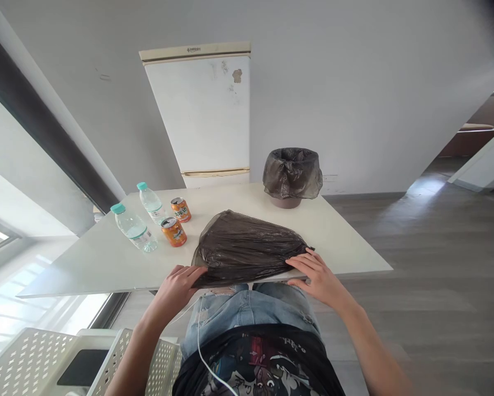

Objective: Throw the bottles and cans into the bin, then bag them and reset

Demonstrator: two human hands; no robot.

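Note:
A dark, see-through plastic bag (247, 245) lies flat on the white table (346, 236), near its front edge. My left hand (180, 284) is at the bag's near left corner with its fingers curled onto the edge of the plastic. My right hand (315, 273) rests on the bag's right corner, fingers stretched out and pressing the plastic down. Both hands sit at the table's front edge, above my lap.
A small bin (292, 177) lined with a dark bag stands at the back of the table. Two water bottles (135, 227) (151, 202) and two orange cans (174, 231) (181, 209) stand at the left. A white fridge (201, 113) is behind; white perforated crates (32, 360) sit low left.

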